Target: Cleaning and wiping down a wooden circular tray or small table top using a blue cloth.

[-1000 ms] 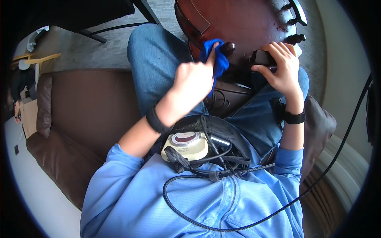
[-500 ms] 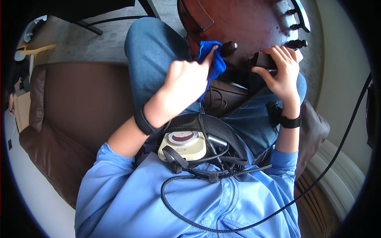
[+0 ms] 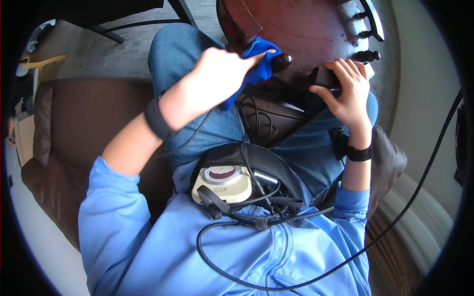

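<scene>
A bunched blue cloth [image 3: 261, 69] is in my left hand [image 3: 210, 81], whose index finger stretches along its top; the other fingers are mostly hidden. The cloth lies against a dark turned wooden knob [image 3: 281, 60] at the near side of a reddish-brown wooden piece of furniture [image 3: 301, 29] with a rounded, glossy surface. My right hand [image 3: 348, 93] grips a dark, block-shaped wooden part [image 3: 326, 77] at the near right of that furniture, thumb on the near side and fingers over the top.
A curved dark rail [image 3: 373, 17] on small spindles edges the furniture's right side. A pale device [image 3: 224, 185] and black cables lie at my waist; one long cable [image 3: 395, 222] runs off to the right. A brown leather seat [image 3: 98, 113] is on the left.
My left hand and forearm have moved left and slightly away from me, carrying the blue cloth along the knob's left side. My right hand keeps its grip, almost unmoved.
</scene>
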Available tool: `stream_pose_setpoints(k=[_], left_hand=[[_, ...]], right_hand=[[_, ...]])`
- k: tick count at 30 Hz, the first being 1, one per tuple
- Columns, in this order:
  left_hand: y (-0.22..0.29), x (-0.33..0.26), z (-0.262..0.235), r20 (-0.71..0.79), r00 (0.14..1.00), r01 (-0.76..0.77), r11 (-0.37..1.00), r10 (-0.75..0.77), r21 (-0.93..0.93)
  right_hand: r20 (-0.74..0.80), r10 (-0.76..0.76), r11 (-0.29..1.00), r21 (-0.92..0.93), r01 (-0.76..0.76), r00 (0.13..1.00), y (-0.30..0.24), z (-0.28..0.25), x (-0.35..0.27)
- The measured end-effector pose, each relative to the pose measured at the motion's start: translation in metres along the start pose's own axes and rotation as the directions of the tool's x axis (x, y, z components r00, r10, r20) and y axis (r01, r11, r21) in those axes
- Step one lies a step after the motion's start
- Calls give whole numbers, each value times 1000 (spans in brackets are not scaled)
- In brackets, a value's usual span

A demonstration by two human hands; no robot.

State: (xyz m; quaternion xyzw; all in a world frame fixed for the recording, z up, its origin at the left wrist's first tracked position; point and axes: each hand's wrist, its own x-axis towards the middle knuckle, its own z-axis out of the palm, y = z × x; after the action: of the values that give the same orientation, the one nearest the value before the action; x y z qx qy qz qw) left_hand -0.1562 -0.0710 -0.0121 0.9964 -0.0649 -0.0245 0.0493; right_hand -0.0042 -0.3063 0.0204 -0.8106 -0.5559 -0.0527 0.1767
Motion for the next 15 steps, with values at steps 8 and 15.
stream_pose_setpoints(k=[8, 15], left_hand=[[34, -18, 4, 97, 984, 151, 988, -153, 30], [15, 22, -3, 148, 968, 234, 940, -202, -249]], right_hand=[[-10, 8, 1000, 18, -8, 1000, 1, 2, -2], [-28, 2, 1000, 20, -1, 1000, 4, 1, -2]])
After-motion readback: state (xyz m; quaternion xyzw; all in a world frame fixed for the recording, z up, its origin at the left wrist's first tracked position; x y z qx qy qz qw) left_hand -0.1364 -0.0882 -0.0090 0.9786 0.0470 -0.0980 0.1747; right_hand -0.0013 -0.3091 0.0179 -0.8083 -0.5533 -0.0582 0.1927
